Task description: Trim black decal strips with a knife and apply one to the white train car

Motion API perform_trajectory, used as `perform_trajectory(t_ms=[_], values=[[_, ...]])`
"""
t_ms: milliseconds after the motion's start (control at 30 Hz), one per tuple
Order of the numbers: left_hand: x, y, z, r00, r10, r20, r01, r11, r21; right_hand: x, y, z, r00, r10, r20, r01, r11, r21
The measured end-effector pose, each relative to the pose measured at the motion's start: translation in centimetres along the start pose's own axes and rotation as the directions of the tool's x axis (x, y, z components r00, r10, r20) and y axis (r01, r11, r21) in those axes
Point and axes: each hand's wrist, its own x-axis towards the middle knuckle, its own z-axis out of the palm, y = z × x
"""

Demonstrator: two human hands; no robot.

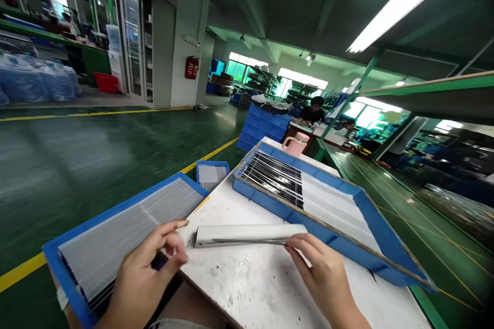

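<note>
A long white strip (247, 235) with a thin dark metal piece along its near edge lies on the white worktable (270, 288). My right hand (320, 272) pinches the strip's right end with fingers closed on it. My left hand (150, 267) hovers just off the strip's left end, fingers curled and slightly blurred, over the edge of a blue tray (77, 247) filled with white strips. Whether the left hand holds anything I cannot make out.
A second blue tray (358, 205) holding black and white strips lies tilted behind the strip. A small blue tray (211, 172), a pink jug (296, 144) and stacked blue crates (262, 126) stand farther back. Other people sit at a distant bench (314, 110).
</note>
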Motion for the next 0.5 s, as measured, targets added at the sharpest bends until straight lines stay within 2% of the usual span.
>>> perform_trajectory(t_ms=[33, 67, 133, 167, 200, 267, 367, 400, 467, 500], values=[[-0.6, 0.2, -0.6, 0.990, -0.117, 0.084, 0.123, 0.990, -0.065, 0.1, -0.7, -0.1, 0.998, -0.033, -0.048, 0.033, 0.999, -0.006], [-1.0, 0.4, -1.1, 0.949, -0.224, 0.220, 0.252, 0.962, -0.109, 0.2, -1.4, -0.1, 0.994, -0.070, -0.083, 0.069, 0.998, -0.014], [-1.8, 0.6, -1.9, 0.800, -0.376, 0.468, 0.481, 0.868, -0.125, 0.4, -2.9, 0.1, 0.983, -0.143, -0.116, 0.141, 0.990, -0.027], [-2.1, 0.7, -2.3, 0.730, -0.425, 0.536, 0.560, 0.821, -0.112, 0.4, -3.6, 0.2, 0.978, -0.173, -0.119, 0.171, 0.985, -0.030], [-2.4, 0.7, -2.6, 0.682, -0.464, 0.564, 0.615, 0.782, -0.101, 0.4, -4.1, 0.3, 0.973, -0.198, -0.116, 0.196, 0.980, -0.028], [-3.0, 0.9, -3.4, 0.655, -0.515, 0.553, 0.669, 0.735, -0.108, 0.2, -4.7, 0.5, 0.967, -0.237, -0.096, 0.237, 0.971, -0.007], [-3.7, 1.8, -4.7, 0.641, -0.519, 0.565, 0.675, 0.732, -0.092, -0.6, -5.1, 0.8, 0.960, -0.276, -0.040, 0.278, 0.958, 0.071], [-3.8, 2.2, -5.1, 0.634, -0.494, 0.594, 0.642, 0.765, -0.048, -0.8, -5.3, 0.9, 0.956, -0.291, -0.018, 0.292, 0.951, 0.105], [-3.9, 2.8, -5.7, 0.692, -0.390, 0.607, 0.458, 0.888, 0.047, -1.2, -5.8, 1.2, 0.941, -0.337, 0.031, 0.327, 0.929, 0.173], [-3.9, 3.0, -5.9, 0.675, -0.332, 0.659, 0.369, 0.925, 0.087, -1.4, -6.1, 1.4, 0.916, -0.391, 0.088, 0.373, 0.912, 0.172]])
